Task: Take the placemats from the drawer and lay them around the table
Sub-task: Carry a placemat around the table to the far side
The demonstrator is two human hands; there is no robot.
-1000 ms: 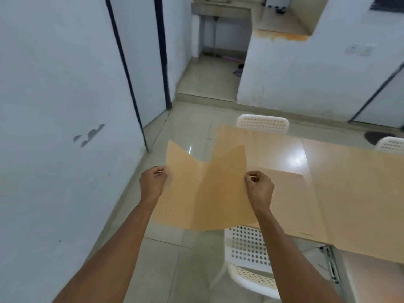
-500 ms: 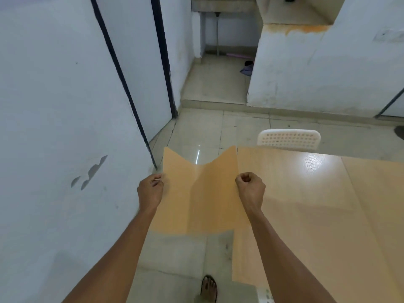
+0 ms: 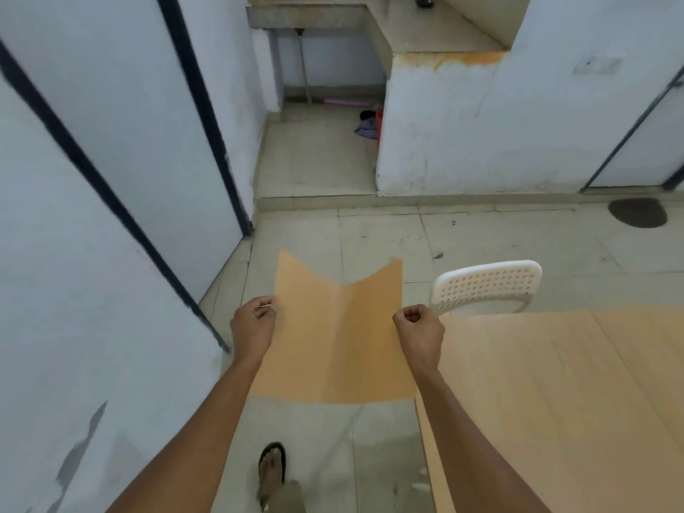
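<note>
I hold a tan placemat [image 3: 333, 338] in front of me with both hands, over the floor just left of the table [image 3: 555, 401]. My left hand [image 3: 253, 323] pinches its left edge and my right hand [image 3: 418, 329] pinches its right edge. The mat sags along a crease down its middle, so its far edge dips in a V. The light wooden table fills the lower right; a paler rectangle at its far right edge may be a mat lying flat, but I cannot tell.
A white perforated chair [image 3: 485, 285] stands at the table's far end. A white wall with black trim [image 3: 111, 201] runs close on my left. My foot in a sandal [image 3: 272, 472] is on the tiled floor. A dark round mat [image 3: 637, 212] lies far right.
I have walked along the table's left side toward its far end. The chair at the near side has dropped out of view, and the mat has stayed held between both hands.
</note>
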